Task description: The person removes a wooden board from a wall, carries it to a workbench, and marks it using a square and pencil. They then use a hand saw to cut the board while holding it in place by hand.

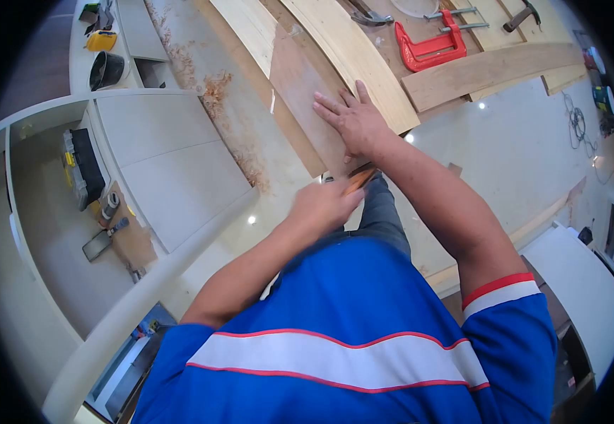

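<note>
My left hand (pixel 326 206) is closed around a tool with an orange-and-dark handle (pixel 360 180). Blur and my fingers hide the tool's exact kind. It is at the near end of a smooth brown board (pixel 303 92), close under my other hand. My right hand (pixel 358 124) lies flat on that board with its fingers spread, pressing near the end. Beside the board runs a pale wooden strip (pixel 363 63), and another pale strip (pixel 247 25) lies on its left side.
A red G-clamp (pixel 430 48), a hammer (pixel 522 15) and a long plank (pixel 490 73) lie at the upper right. Wood shavings (pixel 216 92) litter the left side. A toolbox (pixel 84 168), black cup (pixel 107 71) and yellow tape measure (pixel 100 40) are farther left. A cable (pixel 579 121) lies right.
</note>
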`<state>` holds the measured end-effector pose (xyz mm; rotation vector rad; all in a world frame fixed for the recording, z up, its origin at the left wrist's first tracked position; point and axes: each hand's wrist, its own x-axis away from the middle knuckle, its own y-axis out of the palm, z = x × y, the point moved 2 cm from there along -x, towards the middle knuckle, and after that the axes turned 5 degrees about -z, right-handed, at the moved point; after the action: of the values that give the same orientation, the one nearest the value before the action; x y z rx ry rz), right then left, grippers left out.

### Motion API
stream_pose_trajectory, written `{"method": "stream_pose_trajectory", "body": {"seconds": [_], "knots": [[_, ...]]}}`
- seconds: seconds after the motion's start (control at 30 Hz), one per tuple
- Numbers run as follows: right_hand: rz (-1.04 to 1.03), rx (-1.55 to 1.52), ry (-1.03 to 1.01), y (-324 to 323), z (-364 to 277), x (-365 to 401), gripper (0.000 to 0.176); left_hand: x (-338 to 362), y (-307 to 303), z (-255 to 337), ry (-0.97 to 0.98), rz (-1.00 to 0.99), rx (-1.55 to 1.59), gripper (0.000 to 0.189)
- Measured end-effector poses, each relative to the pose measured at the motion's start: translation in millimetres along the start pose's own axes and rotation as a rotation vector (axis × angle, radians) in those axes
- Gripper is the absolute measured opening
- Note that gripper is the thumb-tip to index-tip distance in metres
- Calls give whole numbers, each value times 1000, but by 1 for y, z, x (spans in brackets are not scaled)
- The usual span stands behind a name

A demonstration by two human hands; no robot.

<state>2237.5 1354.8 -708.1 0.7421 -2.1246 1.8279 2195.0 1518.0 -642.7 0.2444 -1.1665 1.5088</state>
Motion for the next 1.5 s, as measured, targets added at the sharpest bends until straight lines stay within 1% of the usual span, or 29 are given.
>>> {"method": "stream_pose_trajectory", "body": {"seconds": [0.03, 0.07, 0.1, 0.13, 0.17, 0.2, 0.27, 0.33, 0.37, 0.4, 0.43, 0.47, 0.6, 0.67, 0.73, 0.77, 0.8, 0.87, 0.97, 1.03, 1.07, 1.1, 1.13, 1.17, 1.27, 1.33, 1.4, 1.47, 1.5], "knots": [[3, -10, -3, 3, -1, 0, 136, 38, -6, -11, -139, -15, 105, 47], [7, -15, -4, 4, 1, 0, 137, 85, -17, -18, -243, -32, 113, 45], [-6, 1, -4, 2, 3, -1, 137, 131, -25, -31, -226, -9, 105, 59], [-23, 13, -3, 0, 2, 0, 137, 179, -30, -45, -199, 42, 72, 58], [-41, 27, -3, 0, 1, 0, 137, 206, -33, -52, -171, 92, 41, 57], [-36, 22, -2, 1, 1, 0, 136, 202, -33, -52, -187, 72, 32, 56], [-23, 15, -2, 3, 2, -1, 136, 188, -28, -49, -219, 38, 15, 54], [6, -28, -5, 5, 2, -1, 135, 95, -1, -48, -197, 25, 58, 50], [17, -42, -6, 5, 2, 0, 135, 42, 5, -38, -101, 21, 83, 47], [21, -42, 0, 6, 1, 1, 135, -2, 12, -24, -18, 7, 12, 45], [29, -37, 8, 8, 2, 0, 134, -37, 16, -2, -4, 63, 82, 46], [41, -32, 4, 8, -1, -2, 134, -56, 17, 13, -1, 124, 154, 47], [24, 63, 19, 7, 0, -5, 135, -65, 16, 6, -46, 27, 86, 49], [-27, 73, 11, 2, -2, -1, 136, -24, 6, 8, -131, -45, 39, 49], [-43, 59, -3, 2, -6, 1, 137, 50, -13, -8, -196, -30, 131, 48], [-47, 63, 1, 0, -1, 0, 137, 92, -28, -11, -276, -63, 127, 48], [-40, 61, 4, 0, 2, 1, 138, 137, -35, -19, -287, -16, 110, 47], [-31, 52, 1, 2, 0, 0, 139, 208, -36, -40, -191, 127, -28, 48], [-22, 52, 1, 4, 0, -1, 138, 188, -33, -35, -220, 58, -98, 52], [3, 50, 1, 8, 2, -2, 138, 98, -14, -36, -265, -48, 95, 54], [15, 53, -2, 9, 1, -1, 138, 51, 9, -41, -63, 84, 137, 52], [2, 51, -7, 11, -3, 2, 138, 11, 19, -27, 4, 74, 19, 48], [-3, 54, -5, 8, -4, 2, 138, -20, 24, -12, -5, 91, -1, 48], [-3, 61, 0, 3, -2, 2, 138, -38, 25, -3, -10, 115, -24, 48], [7, 49, 7, -1, -3, 3, 138, -30, 19, -3, -30, 129, 33, 50], [8, 61, 10, -5, -1, 1, 138, 21, 8, -13, -34, 127, 89, 51], [9, 32, 2, 0, -1, 5, 136, 96, -12, -25, -190, 56, 156, 47], [46, -19, -15, 4, 1, 4, 134, 178, -28, -42, -204, 117, 14, 45], [35, -1, -8, 4, 0, 4, 134, 186, -31, -37, -217, 103, 21, 44]]}}
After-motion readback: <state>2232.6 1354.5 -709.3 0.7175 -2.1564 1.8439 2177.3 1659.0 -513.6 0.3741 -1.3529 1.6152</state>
